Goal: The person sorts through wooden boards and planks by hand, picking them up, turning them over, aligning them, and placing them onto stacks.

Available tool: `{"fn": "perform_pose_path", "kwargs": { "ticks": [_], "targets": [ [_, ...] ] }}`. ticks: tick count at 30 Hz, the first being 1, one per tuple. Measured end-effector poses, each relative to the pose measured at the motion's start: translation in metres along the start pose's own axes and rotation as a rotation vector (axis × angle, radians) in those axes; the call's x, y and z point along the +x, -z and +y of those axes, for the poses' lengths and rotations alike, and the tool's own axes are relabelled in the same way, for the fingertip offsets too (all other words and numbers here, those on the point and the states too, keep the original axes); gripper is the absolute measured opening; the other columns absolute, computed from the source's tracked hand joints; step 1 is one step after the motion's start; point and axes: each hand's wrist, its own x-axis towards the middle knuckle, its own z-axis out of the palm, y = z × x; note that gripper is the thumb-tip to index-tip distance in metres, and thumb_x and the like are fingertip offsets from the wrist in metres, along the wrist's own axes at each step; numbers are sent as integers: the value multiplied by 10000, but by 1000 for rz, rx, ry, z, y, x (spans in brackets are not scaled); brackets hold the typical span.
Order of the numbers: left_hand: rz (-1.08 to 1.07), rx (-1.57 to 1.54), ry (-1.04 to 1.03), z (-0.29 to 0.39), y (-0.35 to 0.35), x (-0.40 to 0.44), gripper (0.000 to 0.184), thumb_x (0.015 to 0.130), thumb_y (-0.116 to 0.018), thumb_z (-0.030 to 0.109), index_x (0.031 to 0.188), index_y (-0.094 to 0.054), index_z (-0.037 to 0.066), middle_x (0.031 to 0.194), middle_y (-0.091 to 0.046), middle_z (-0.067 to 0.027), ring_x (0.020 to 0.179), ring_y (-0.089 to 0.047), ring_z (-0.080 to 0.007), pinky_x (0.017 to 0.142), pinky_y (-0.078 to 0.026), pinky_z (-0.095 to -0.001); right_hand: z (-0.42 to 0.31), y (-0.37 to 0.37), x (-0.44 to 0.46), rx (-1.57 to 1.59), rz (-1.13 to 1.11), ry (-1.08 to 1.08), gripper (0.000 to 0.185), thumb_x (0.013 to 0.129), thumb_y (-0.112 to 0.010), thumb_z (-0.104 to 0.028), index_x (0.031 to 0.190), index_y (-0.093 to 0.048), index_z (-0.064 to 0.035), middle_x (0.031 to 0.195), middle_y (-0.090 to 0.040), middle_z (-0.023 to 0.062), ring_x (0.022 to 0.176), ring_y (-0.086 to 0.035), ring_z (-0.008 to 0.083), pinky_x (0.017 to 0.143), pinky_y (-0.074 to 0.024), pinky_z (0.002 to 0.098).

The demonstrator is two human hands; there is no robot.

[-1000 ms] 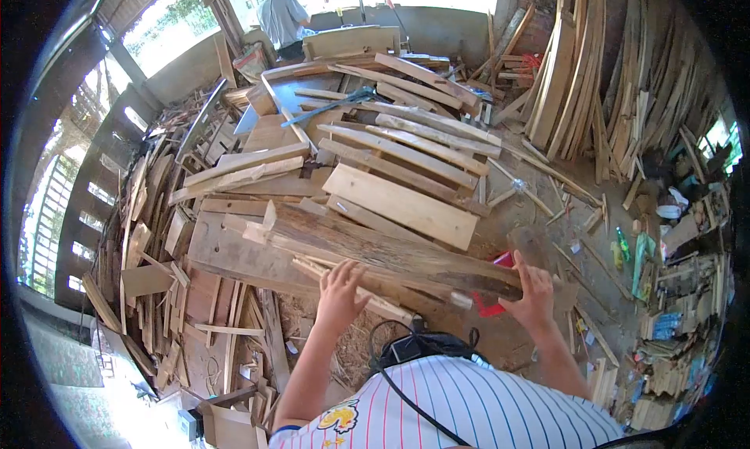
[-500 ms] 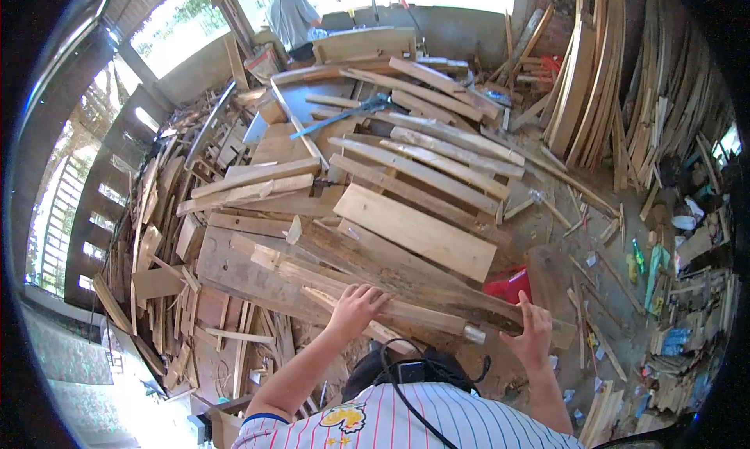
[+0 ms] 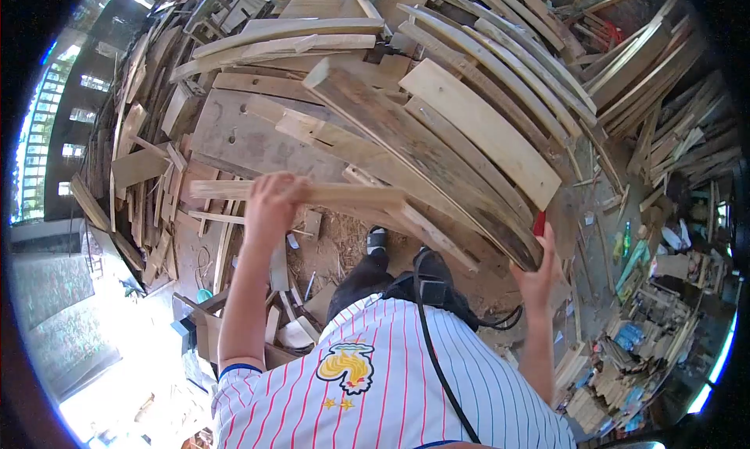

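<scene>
My left hand [image 3: 277, 199] is closed around a narrow wooden strip [image 3: 351, 194], which lies crosswise in front of my body above the floor. My right hand [image 3: 537, 269] grips the near right end of a long, rough, dark-stained board [image 3: 398, 125], thumb on one side and fingers on the other. That board slants from upper left to lower right over other timber. Close to my right fingertips shows a bit of a red object [image 3: 539, 223], mostly hidden. Below the strip, a pale splintered stick [image 3: 437, 234] points toward the lower right.
A wide smooth plank [image 3: 480, 133] lies beyond the dark board. A broad worn board [image 3: 234, 129] with holes forms the surface at left. Stacked offcuts [image 3: 148, 168] line the left side, and more scrap wood [image 3: 601, 386] lies at lower right. My shoe [image 3: 377, 240] stands among shavings.
My left hand has moved left with the strip, drawing it away from the other timber. My right hand stays at the dark board's end. The view has tilted down; the other person is out of sight.
</scene>
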Motion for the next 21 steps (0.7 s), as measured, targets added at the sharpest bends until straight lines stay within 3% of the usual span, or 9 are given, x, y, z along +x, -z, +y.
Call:
{"fn": "perform_pose_path", "kwargs": {
  "ticks": [6,8,11,12,15,17,18,20,21],
  "targets": [
    [-164,-20,55,-128,-27,16,465,712,-761,147,1167,-678,203,1156,-612,-32,1130,-553,-241,1017,-349,-449,-51,-55,28,-85,-93,171,1069,499,-880,-117,1455,-404,-172,1204,-647,75,1056,-627,286,890,-482,403],
    [-253,-197,45,-168,-52,28,453,746,-743,166,1192,-669,195,1180,-611,-59,1163,-537,-268,1009,-355,-452,-62,-70,39,-102,-95,252,1079,503,-885,-182,1464,-393,-178,1204,-645,51,1052,-628,262,889,-472,404],
    [-232,32,-142,-200,-86,34,415,797,-693,138,1208,-661,185,1238,-596,-131,1162,-541,-332,982,-402,-474,-72,-79,45,-175,-158,290,1070,547,-874,-287,1478,-363,-156,1072,-645,48,972,-637,238,839,-466,407],
    [-246,-68,-127,-202,-88,39,414,799,-697,135,1209,-661,184,1220,-597,-152,1163,-533,-352,979,-406,-476,-71,-83,46,-235,-167,310,1074,559,-870,-323,1484,-350,-156,1026,-643,50,948,-639,229,830,-468,408],
    [-209,24,-35,-198,-79,37,608,698,-822,191,1269,-617,152,1293,-549,-125,1207,-500,-353,1015,-399,-451,-63,-91,44,-262,-111,280,1106,573,-859,-379,1504,-303,-163,955,-637,49,894,-642,221,821,-471,404],
    [-66,-392,138,-227,-105,36,727,656,-866,247,1295,-575,60,1339,-513,-137,1235,-482,-351,1029,-390,-455,-60,-92,46,-228,-69,350,1158,571,-858,-414,1522,-247,-161,932,-644,52,870,-650,236,821,-474,393],
    [-65,-387,114,-212,-94,42,727,656,-866,247,1295,-575,60,1339,-513,-137,1235,-482,-351,1029,-390,-455,-58,-91,45,-230,-52,333,1158,571,-858,-414,1522,-247,-161,932,-644,52,870,-650,236,821,-474,393],
    [-16,12,110,-166,-66,35,798,692,-860,308,1313,-507,-49,1339,-495,-194,1252,-468,-355,1022,-394,-470,-60,-99,44,-215,-101,313,1177,583,-848,-463,1530,-219,-158,920,-647,53,862,-653,239,829,-473,385],
    [-9,16,92,-156,-66,35,798,692,-860,308,1313,-507,-49,1339,-495,-194,1252,-468,-355,1022,-394,-470,-58,-103,42,-209,-97,307,1197,582,-836,-503,1536,-202,-155,923,-647,56,868,-653,234,842,-464,384]
  ]
}}
